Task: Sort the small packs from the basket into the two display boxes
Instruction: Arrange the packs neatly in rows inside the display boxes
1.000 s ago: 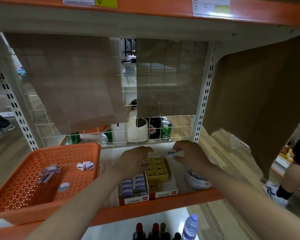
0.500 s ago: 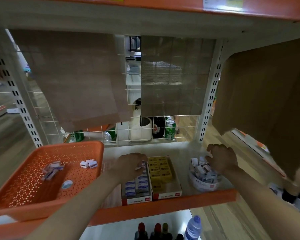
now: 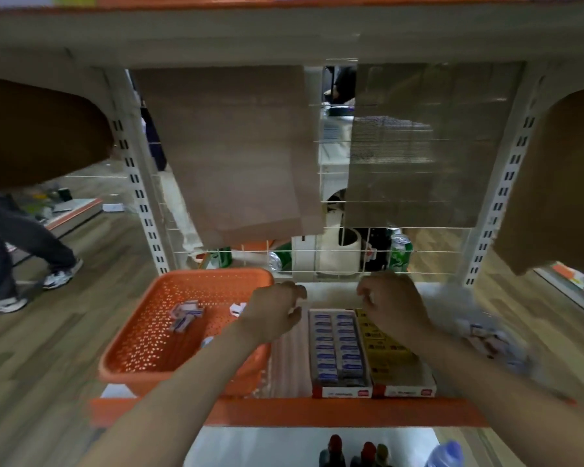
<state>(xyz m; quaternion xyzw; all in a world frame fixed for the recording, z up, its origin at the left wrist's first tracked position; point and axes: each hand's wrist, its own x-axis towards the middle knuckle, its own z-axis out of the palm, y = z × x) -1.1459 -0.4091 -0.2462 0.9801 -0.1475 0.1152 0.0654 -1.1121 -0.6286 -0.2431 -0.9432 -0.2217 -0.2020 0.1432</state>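
The orange basket (image 3: pixel 142 348) stands on the left of the shelf with a few small white-and-blue packs (image 3: pixel 185 315) in it. To its right are two display boxes side by side: the left box (image 3: pixel 338 392) holds rows of blue-and-white packs, the right box (image 3: pixel 402 392) holds yellow packs. My left hand (image 3: pixel 277 315) hovers at the basket's right rim, fingers curled, nothing visible in it. My right hand (image 3: pixel 393 305) is above the far end of the yellow box, fingers curled in, no pack showing.
A blurred white bowl (image 3: pixel 486 342) with small packs sits right of the boxes. A wire grid (image 3: pixel 334 264) with cardboard sheets closes the shelf's back; cans stand behind it. Bottles (image 3: pixel 368 453) stand below. A person's legs (image 3: pixel 21 251) are at the left.
My right hand came back from the white bowl to above the yellow box, without the pack it held a second ago. My left hand rose toward the basket's rim. The view swung left.
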